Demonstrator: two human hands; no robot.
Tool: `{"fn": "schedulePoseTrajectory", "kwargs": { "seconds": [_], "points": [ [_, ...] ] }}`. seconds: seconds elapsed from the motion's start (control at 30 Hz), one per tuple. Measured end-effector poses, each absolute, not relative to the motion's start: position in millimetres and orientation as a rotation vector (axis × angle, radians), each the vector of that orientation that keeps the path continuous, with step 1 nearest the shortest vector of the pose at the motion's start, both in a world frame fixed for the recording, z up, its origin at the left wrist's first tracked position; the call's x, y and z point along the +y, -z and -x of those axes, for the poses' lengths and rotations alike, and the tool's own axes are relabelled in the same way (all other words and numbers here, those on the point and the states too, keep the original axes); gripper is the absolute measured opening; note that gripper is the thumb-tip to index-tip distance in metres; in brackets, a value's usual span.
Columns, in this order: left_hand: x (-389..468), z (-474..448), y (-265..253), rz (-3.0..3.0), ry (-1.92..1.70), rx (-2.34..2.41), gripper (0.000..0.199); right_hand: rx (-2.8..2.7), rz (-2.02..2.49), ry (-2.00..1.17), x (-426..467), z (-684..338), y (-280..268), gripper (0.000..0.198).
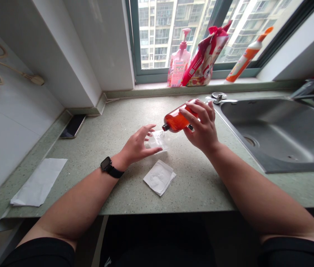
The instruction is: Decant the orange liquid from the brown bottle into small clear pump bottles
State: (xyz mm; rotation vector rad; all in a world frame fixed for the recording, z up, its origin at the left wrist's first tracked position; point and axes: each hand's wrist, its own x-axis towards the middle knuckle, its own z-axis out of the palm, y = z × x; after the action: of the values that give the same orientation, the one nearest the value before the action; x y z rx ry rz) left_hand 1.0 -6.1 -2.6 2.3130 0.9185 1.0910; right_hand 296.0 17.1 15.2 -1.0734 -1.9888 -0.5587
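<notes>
My right hand (203, 126) grips an amber bottle (175, 120) of orange-red colour, tilted with its dark neck pointing down and left. Just below the neck is a small clear plastic container (158, 142), and something clear and shiny shows at its top; I cannot make out whether liquid is running. My left hand (137, 146), with a black watch on the wrist, curves around the container, thumb on the near side and fingers on the far side. Nearer to me, a folded white paper napkin (159, 177) lies on the counter.
Further left on the speckled counter (112, 122) are a phone (72, 126) and a folded white paper sheet (40, 181). A steel sink (279, 137) is on the right. A pink pump bottle (178, 66), a red bag (205, 57) and an orange-white bottle (244, 57) stand on the windowsill.
</notes>
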Motion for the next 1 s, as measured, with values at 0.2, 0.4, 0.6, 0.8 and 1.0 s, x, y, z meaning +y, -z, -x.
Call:
{"fn": "schedulePoseTrajectory", "kwargs": {
  "seconds": [0.2, 0.4, 0.6, 0.8, 1.0],
  "points": [
    [-6.3, -1.3, 2.7, -2.318, -1.102, 0.914, 0.082, -2.004, 1.130, 0.547, 16.1, -295.6, -16.4, 0.086],
    [-6.6, -1.4, 2.6, -2.310, -1.098, 0.919, 0.082, -2.009, 1.140, 0.539, 16.2, -296.2, -16.7, 0.085],
    [-6.6, -1.2, 3.0, -2.308, -1.101, 0.914, 0.082, -1.994, 1.077, 0.558, 16.8, -296.1, -16.0, 0.079],
    [-6.6, -1.1, 3.0, -2.303, -1.107, 0.918, 0.082, -1.989, 1.110, 0.588, 15.8, -294.9, -16.8, 0.084],
    [-6.2, -0.8, 3.5, -2.312, -1.108, 0.916, 0.082, -1.999, 1.102, 0.577, 16.5, -296.6, -16.4, 0.087]
  ]
}}
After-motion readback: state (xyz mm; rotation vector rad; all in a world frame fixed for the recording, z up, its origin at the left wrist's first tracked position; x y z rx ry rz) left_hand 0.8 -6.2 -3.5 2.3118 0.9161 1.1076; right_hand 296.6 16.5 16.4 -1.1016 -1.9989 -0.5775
